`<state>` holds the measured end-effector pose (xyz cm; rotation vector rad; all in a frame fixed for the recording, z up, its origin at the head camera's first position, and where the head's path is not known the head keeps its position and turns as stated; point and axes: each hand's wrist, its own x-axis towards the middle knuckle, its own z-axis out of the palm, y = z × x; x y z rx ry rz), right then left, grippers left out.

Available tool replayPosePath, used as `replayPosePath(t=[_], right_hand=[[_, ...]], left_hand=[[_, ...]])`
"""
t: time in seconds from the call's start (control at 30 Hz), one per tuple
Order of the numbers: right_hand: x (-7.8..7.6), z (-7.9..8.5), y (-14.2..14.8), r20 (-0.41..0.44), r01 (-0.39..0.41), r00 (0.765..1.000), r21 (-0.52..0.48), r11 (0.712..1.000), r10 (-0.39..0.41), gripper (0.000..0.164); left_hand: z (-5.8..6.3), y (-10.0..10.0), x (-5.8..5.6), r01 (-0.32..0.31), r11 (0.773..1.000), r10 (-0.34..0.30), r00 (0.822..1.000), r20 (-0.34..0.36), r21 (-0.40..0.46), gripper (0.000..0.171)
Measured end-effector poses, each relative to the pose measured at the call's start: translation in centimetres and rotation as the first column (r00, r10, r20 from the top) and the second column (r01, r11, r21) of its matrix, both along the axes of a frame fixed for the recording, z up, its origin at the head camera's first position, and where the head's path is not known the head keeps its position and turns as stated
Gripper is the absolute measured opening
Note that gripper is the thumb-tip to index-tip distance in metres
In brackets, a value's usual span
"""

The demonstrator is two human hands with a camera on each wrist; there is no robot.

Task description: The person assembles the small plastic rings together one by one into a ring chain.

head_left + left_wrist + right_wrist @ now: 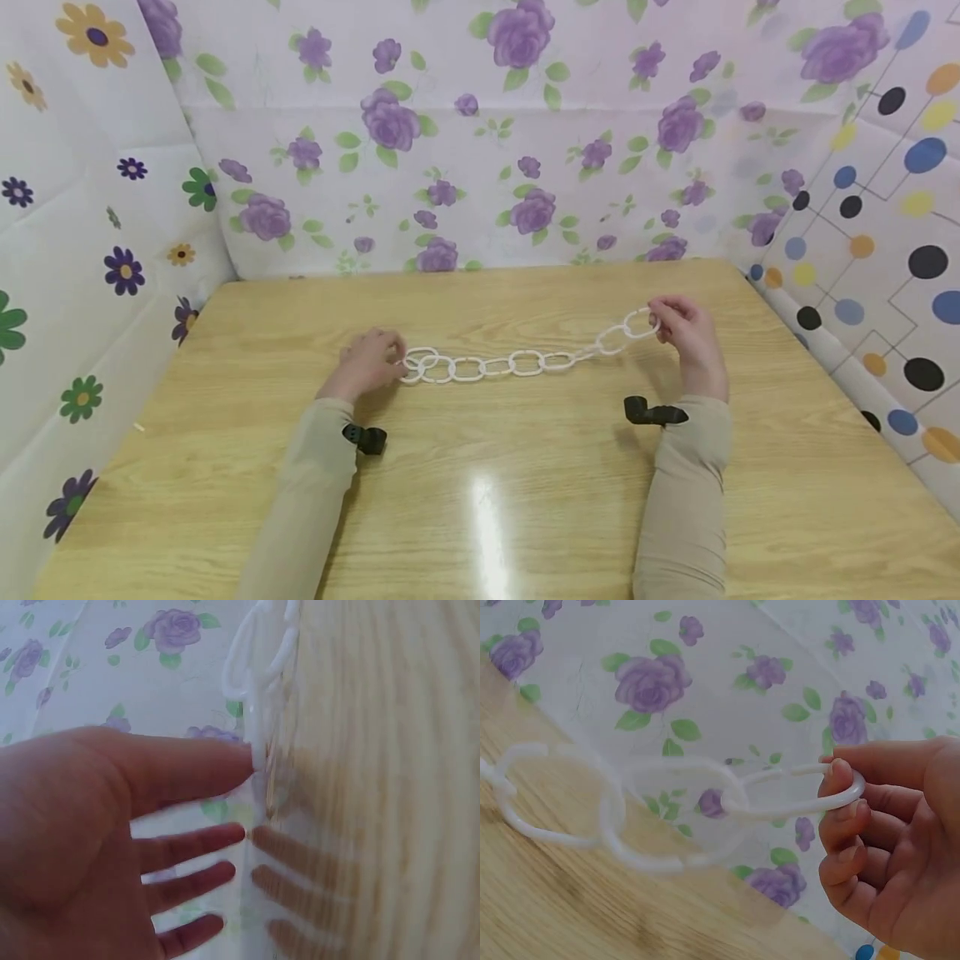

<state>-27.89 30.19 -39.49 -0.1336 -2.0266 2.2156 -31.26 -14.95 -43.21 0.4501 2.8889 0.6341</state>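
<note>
A white plastic chain (527,362) of oval links stretches between the two hands. The right hand (684,333) pinches its end link between thumb and fingers, and that end rises off the wooden table. In the right wrist view, the held link (802,806) stands at the fingertips, the other fingers curled below. At the chain's left end, the left hand (367,362) lies low over the tabletop. Its thumb (202,769) meets a white link (256,727) in the left wrist view, the index finger hidden and the other fingers loosely extended. Links overlap beside this hand.
The wooden table (420,483) runs back to a wall covering (465,167) with purple flowers. Patterned sheets stand at the left (75,250) and right (892,250). Black wrist mounts (367,438) sit on both sleeves. A small white bit (138,427) lies at the left.
</note>
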Motion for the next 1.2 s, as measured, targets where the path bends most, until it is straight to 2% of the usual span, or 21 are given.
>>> replayPosePath(t=[0.13, 0.2, 0.33, 0.5, 0.67, 0.77, 0.83, 0.93, 1.0, 1.1, 1.2], right_hand=[[0.1, -0.1, -0.1, 0.027, -0.014, 1.0, 0.026, 1.0, 0.014, 0.015], [0.2, -0.3, -0.2, 0.045, -0.02, 0.999, 0.046, 0.999, 0.018, 0.017], [0.3, -0.3, 0.0, 0.065, -0.015, 0.998, 0.063, 0.998, 0.011, 0.019], [0.2, -0.8, 0.5, 0.049, -0.025, 0.999, 0.079, 0.997, 0.021, 0.015], [-0.4, -2.2, 1.5, 0.062, -0.062, 0.997, 0.18, 0.982, 0.052, 0.008], [-0.8, -3.4, 2.1, 0.092, -0.078, 0.994, 0.265, 0.961, 0.055, 0.008], [-1.1, -4.1, 2.2, 0.106, -0.088, 0.993, 0.322, 0.943, 0.057, 0.014], [-1.5, -4.7, 1.8, 0.13, -0.1, 0.99, 0.394, 0.914, 0.052, 0.028], [-1.6, -4.9, 1.6, 0.153, -0.104, 0.987, 0.411, 0.906, 0.044, 0.035], [-1.8, -5.1, 1.4, 0.186, -0.112, 0.982, 0.403, 0.908, 0.038, 0.036], [-2.0, -5.2, 1.6, 0.204, -0.131, 0.978, 0.444, 0.887, 0.043, 0.036]], left_hand=[[0.1, 0.3, -0.1, 0.108, 0.994, -0.108, 0.994, 0.002, -0.024, 0.035], [0.1, 0.3, 0.0, 0.128, 0.991, -0.127, 0.992, 0.028, -0.043, 0.037], [0.6, 0.0, 0.1, 0.081, 0.994, -0.077, 0.995, 0.059, -0.068, 0.037], [1.6, -1.7, 0.4, -0.022, 0.998, 0.026, 0.996, 0.082, -0.051, 0.037], [2.3, -3.7, 0.6, -0.091, 0.994, 0.099, 0.986, 0.133, -0.065, 0.037], [2.4, -4.7, 0.7, -0.12, 0.989, 0.13, 0.982, 0.134, -0.081, 0.037], [2.4, -5.3, 0.7, -0.135, 0.988, 0.144, 0.982, 0.121, -0.079, 0.034], [2.2, -5.9, 0.6, -0.14, 0.989, 0.145, 0.984, 0.104, -0.055, 0.026], [1.9, -6.1, 0.5, -0.117, 0.993, 0.12, 0.988, 0.095, -0.031, 0.02], [1.4, -6.1, 0.3, -0.077, 0.997, 0.074, 0.993, 0.094, 0.03, 0.013], [0.9, -5.9, 0.0, -0.054, 0.994, 0.043, 0.993, 0.114, 0.093, 0.017]])
